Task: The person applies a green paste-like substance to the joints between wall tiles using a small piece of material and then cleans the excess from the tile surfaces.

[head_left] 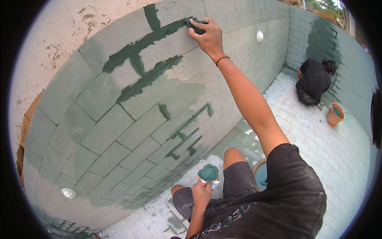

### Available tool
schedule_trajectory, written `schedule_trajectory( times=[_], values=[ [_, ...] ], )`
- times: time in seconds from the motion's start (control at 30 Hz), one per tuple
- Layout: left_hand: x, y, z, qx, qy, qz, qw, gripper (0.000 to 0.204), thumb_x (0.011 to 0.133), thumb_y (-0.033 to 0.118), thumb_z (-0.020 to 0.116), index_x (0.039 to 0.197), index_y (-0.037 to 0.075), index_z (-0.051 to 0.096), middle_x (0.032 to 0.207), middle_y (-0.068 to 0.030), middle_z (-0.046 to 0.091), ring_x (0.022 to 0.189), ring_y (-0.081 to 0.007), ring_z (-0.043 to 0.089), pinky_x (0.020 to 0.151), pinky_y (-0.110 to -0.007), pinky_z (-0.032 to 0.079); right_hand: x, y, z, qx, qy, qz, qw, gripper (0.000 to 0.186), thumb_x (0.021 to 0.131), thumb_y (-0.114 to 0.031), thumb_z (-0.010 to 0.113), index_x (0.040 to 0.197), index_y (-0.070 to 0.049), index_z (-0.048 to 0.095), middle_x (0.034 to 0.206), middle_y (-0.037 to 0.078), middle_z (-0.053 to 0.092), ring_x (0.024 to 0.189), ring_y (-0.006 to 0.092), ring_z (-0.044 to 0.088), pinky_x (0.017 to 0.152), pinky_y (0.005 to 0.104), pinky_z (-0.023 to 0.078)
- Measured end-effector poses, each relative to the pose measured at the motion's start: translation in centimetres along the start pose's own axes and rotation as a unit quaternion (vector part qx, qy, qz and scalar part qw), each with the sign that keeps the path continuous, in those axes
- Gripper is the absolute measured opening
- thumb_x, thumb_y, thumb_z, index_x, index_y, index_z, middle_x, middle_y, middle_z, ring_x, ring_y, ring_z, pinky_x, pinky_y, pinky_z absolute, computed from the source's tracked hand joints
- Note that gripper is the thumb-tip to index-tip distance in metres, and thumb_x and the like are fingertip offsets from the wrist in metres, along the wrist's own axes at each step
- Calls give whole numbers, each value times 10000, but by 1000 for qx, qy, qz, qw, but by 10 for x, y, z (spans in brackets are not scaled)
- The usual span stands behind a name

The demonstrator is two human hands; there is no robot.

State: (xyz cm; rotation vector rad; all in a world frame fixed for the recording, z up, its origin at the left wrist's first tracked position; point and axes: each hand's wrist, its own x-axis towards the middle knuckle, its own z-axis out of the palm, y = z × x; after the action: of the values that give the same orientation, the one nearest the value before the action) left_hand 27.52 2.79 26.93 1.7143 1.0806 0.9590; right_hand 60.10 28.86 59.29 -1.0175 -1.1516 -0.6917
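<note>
My right hand (207, 36) reaches up to the tiled wall (137, 123) with its fingers bent around something dark green pressed to a joint. Green paste covers it, so its kind is hidden. From there a thick band of wet dark green grout (139, 46) runs down to the left, with a second band (149, 79) below it. Low in front of my body, my left hand (201, 195) is closed around a small container (215, 184) with a white and red rim. A rounded heap of green grout (208, 172) fills its top.
A round tub (260, 175) of greenish liquid stands beside my knee, partly behind my arm. Farther right, a person in black (314, 81) crouches at the far wall near an orange bucket (335, 114). White round fittings (69, 193) stick out of the wall. Pale tiles cover the floor (302, 139).
</note>
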Motion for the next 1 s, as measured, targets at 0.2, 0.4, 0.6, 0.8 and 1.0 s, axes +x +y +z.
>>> schedule_trajectory(
  times=[0.2, 0.4, 0.6, 0.8, 1.0],
  values=[
    [-3, -7, 1, -20, 1, -2, 1000, 131, 920, 25, 671, 973, -94, 682, 757, -208, 737, 672, -276, 767, 568, -364, 578, 10, 2, -23, -22, -82, 49, 995, 340, 792, -336, 770, 1092, -186, 824, 902, 116, 676, 876, 278, 642, 773, 388, 535],
    [-1, -11, 7, -15, -9, 15, 1000, 122, 911, 11, 661, 976, -91, 676, 749, -193, 734, 679, -276, 768, 571, -362, 580, 17, 19, -9, -46, 20, -42, 998, 324, 823, -331, 749, 1104, -187, 823, 886, 99, 696, 816, 251, 656, 763, 355, 538],
    [-3, -4, -5, -23, -3, -4, 1000, 123, 915, 15, 659, 969, -94, 672, 757, -194, 736, 676, -279, 767, 573, -367, 585, 3, 4, -25, -41, -62, 69, 995, 363, 835, -382, 725, 1111, -165, 819, 812, 72, 718, 742, 210, 672, 732, 332, 546],
    [2, -1, -10, -15, -13, 14, 1000, 132, 920, 21, 662, 934, -110, 663, 733, -202, 726, 666, -283, 766, 565, -369, 588, 43, -27, -29, 17, -83, 249, 965, 359, 821, -416, 720, 977, -104, 806, 686, 47, 696, 641, 172, 647, 680, 316, 531],
    [5, 2, -15, -65, -44, 21, 997, 145, 918, 16, 658, 938, -127, 658, 740, -206, 727, 666, -288, 765, 555, -368, 600, 55, -35, -22, 21, -138, 328, 934, 340, 854, -349, 761, 687, -75, 647, 637, -8, 562, 572, 100, 525, 560, 283, 438]
  ],
)
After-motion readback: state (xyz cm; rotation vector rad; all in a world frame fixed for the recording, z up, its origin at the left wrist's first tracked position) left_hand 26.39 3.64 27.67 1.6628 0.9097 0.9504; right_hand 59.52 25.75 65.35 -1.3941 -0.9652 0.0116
